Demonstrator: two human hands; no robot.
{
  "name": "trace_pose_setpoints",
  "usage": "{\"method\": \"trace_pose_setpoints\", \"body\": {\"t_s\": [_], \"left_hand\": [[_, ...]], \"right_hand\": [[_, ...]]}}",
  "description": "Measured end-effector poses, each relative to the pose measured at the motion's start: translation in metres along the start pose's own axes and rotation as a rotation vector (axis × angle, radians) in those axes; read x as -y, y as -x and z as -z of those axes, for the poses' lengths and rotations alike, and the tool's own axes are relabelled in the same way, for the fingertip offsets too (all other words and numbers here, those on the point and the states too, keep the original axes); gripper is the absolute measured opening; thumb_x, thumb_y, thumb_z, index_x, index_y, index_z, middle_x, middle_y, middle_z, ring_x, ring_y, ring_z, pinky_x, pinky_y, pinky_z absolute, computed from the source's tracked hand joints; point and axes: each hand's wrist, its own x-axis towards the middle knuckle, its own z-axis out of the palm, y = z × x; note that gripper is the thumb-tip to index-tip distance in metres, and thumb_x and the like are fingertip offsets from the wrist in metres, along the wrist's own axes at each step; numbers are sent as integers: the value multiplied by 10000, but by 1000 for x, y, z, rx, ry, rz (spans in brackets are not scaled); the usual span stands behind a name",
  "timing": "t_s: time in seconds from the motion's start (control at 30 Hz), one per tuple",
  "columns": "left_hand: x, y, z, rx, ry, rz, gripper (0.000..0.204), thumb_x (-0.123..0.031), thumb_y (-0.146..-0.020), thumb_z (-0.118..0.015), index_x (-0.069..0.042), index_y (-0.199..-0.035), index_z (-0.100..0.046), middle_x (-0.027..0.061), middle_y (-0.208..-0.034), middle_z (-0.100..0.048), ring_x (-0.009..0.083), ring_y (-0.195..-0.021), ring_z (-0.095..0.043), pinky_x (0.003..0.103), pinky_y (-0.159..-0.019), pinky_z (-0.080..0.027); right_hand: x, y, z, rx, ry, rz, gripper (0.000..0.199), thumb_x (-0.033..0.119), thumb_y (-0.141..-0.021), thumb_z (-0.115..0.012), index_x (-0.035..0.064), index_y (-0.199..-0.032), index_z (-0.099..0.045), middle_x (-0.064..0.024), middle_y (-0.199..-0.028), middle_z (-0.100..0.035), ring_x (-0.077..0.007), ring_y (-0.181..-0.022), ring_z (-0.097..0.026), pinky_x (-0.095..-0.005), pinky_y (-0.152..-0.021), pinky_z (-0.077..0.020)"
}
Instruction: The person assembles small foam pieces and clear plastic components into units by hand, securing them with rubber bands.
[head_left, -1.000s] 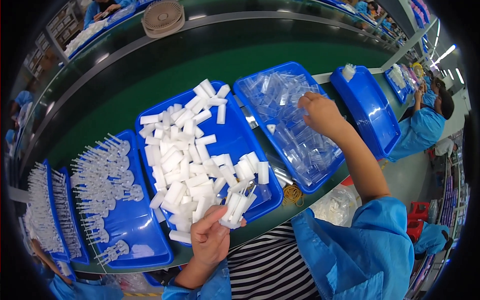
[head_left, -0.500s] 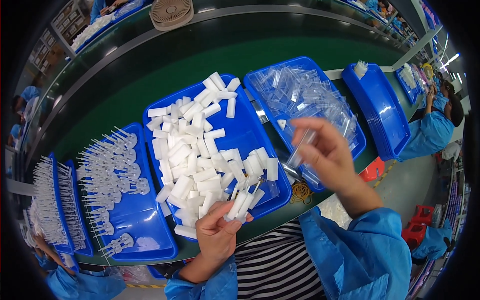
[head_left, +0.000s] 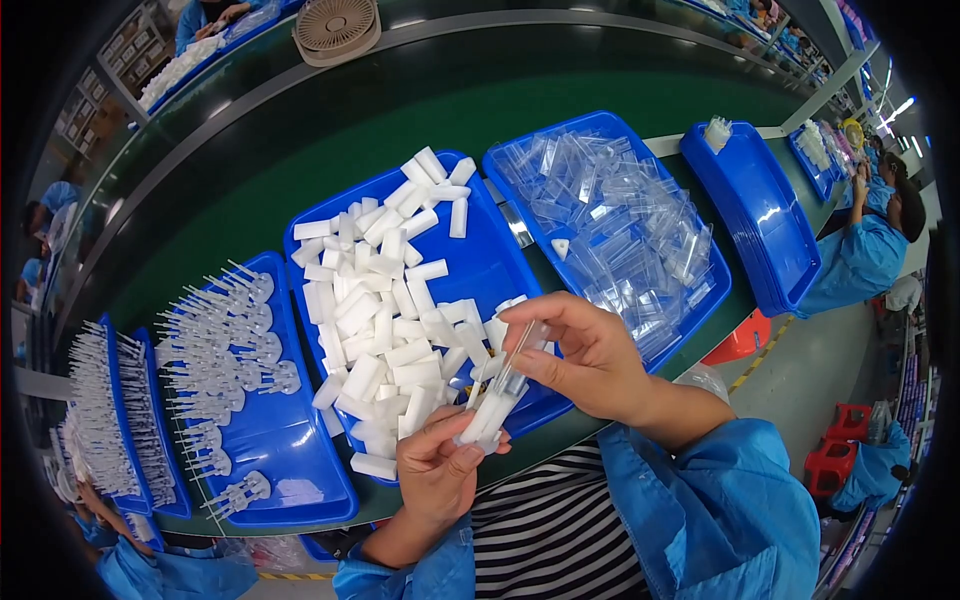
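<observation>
My left hand (head_left: 436, 472) is closed on the clear base of a small assembly (head_left: 484, 422) with several white blocks standing on it. My right hand (head_left: 588, 358) pinches a clear plastic sleeve (head_left: 515, 368) between thumb and fingers. The sleeve's lower end meets the top of the white blocks; whether it has slid over one, I cannot tell. Both hands are above the near edge of a blue tray (head_left: 505, 275) with a heap of loose white blocks (head_left: 385, 310). At the right, another blue tray (head_left: 722, 292) bears many clear sleeves (head_left: 610, 215).
On the left, a blue tray (head_left: 300, 440) has rows of clear bases with thin white rods (head_left: 225, 350). Filled trays (head_left: 125, 420) lie farther left. Stacked blue trays (head_left: 765, 225) stand right, near a co-worker in blue (head_left: 860, 255). A fan (head_left: 337, 28) sits at the back.
My right hand has moved left and down from beside the sleeve tray, bringing the clear sleeve to the assembly. My left hand has stayed nearly in place, still gripping the assembly.
</observation>
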Motion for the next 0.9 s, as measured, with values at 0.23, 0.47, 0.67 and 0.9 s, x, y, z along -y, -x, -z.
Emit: {"method": "trace_pose_setpoints", "body": {"t_s": [0.23,0.47,0.67,0.9], "left_hand": [[3,-2,2,1,-15,3,344,44,-798,-577,10,-1138,-543,192,-1066,-520,332,-900,-596,416,-743,-524],[4,-3,-4,-33,-24,-47,345,32,-807,-575,9,-1149,-537,178,-1041,-528,309,-883,-597,402,-749,-516],[4,-2,-8,-49,-128,-54,371,27,-824,-558,-6,-1190,-514,169,-1039,-531,276,-878,-600,370,-761,-507],[1,-4,-3,55,-299,-67,377,18,-843,-537,-23,-1215,-501,172,-1037,-528,238,-860,-597,348,-770,-504]], "right_hand": [[0,2,0,-15,-140,-145,272,67,-841,-598,-4,-1091,-514,-59,-913,-573,-113,-858,-586,-222,-743,-475],[-2,2,-1,-34,-276,-173,258,61,-838,-601,-10,-1070,-512,-66,-911,-572,-120,-873,-593,-221,-741,-481],[-6,3,-3,-47,-136,-73,256,33,-819,-617,-14,-1052,-521,-78,-936,-570,-122,-864,-599,-211,-724,-482],[-7,1,2,-3,-115,7,219,19,-803,-630,-24,-999,-544,-102,-985,-578,-130,-870,-610,-208,-729,-479]]}}
